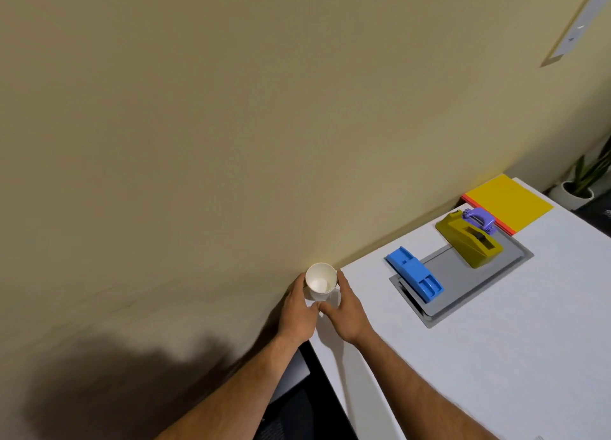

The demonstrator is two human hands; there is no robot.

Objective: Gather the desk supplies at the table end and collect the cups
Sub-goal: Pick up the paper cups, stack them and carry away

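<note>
Both hands on one white paper cup (pixel 320 281), low centre of frame. Left hand (pixel 296 310) wraps its left side, fingers curved up along the wall, thumb tucked in under the near side. Right hand (pixel 347 310) mirrors it on the right side, fingers curved against the wall, thumb meeting the left thumb in front of the base. So both are cupped round it, not flat, gripping the same cup between them. Cannot tell whether the base is on the table or just lifted; hands hide it.

Cup is upright, mouth open toward camera, inside looks white and bare. It sits at the near-left corner of the white table (pixel 496 357), right against the beige wall (pixel 198 125).

Rest of the supplies are to the right of the hands, well apart from the cup. Blue stapler-like tool (pixel 415 273) lies across the left end of a grey panel (pixel 476 281) set in the tabletop. Olive-yellow tape dispenser (pixel 469 239) sits on the panel's far end, with a small purple tool (pixel 480 219) touching its far side. Yellow pad (pixel 509 201) with a red edge lies just beyond, at the table's far end. Potted plant (pixel 578 188) at right edge, off the table.
</note>
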